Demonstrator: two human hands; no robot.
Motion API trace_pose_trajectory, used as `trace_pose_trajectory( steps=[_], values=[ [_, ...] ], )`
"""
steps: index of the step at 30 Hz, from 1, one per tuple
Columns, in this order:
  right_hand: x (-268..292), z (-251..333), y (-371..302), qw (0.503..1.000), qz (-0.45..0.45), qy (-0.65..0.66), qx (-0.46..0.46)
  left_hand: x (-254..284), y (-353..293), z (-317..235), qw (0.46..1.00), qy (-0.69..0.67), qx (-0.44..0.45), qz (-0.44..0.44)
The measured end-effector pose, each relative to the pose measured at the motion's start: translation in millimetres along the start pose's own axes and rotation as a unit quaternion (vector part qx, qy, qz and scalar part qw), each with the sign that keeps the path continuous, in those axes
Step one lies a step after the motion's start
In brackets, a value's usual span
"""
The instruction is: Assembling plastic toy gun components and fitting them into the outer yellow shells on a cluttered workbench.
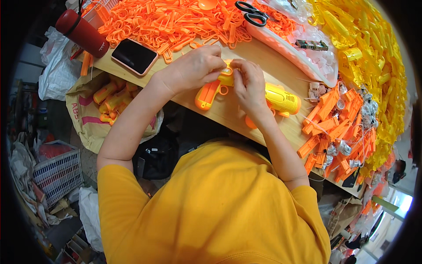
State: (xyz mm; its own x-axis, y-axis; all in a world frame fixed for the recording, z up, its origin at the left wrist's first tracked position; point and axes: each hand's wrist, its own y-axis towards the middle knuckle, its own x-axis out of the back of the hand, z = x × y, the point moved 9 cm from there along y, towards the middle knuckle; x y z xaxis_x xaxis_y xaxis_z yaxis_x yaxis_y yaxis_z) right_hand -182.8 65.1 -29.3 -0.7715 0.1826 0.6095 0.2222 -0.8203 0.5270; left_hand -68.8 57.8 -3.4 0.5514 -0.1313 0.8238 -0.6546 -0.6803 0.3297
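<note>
The work surface is a light wooden table (246,57) that runs diagonally from upper left to lower right in the head view.

At the table's centre lies a yellow and orange toy gun (246,94), resting on the wood with its orange grip pointing toward the near edge. The left hand (195,66) is curled, its fingertips pinching a small part at the top rear of the toy gun. The right hand (249,86) lies over the middle of the toy, fingers bent and pressed against the same spot; both hands touch it and meet just beside each other.

Surrounding items:
- A heap of loose orange plastic parts (176,20) covers the far side of the table.
- A heap of yellow plastic parts (373,53) fills the right side.
- A white tray (303,55) stands between the two heaps, with black-handled scissors (252,13) on its far end.
- A stack of orange housings with small metal motors (336,132) lies near the right forearm.
- A phone in a pink case (134,56) lies face up at the left end, near a dark red bottle (83,31).

Below the table's left end, an open sack (94,114) holds further orange parts. A white slatted crate (59,174) and crumpled plastic bags stand on the floor at left.
</note>
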Motion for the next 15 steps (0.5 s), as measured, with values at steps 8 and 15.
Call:
trace_pose_trajectory(
  steps=[8,15],
  values=[
    [-11.2,-1.4,-6.8,0.996,-0.057,0.054,-0.031,6.6,-13.2,-2.9,0.999,-0.004,0.008,-0.042],
    [-10.2,-1.6,-10.0,0.993,-0.083,0.078,-0.042,5.0,-33.7,30.3,0.987,-0.106,0.109,-0.043]
  ],
)
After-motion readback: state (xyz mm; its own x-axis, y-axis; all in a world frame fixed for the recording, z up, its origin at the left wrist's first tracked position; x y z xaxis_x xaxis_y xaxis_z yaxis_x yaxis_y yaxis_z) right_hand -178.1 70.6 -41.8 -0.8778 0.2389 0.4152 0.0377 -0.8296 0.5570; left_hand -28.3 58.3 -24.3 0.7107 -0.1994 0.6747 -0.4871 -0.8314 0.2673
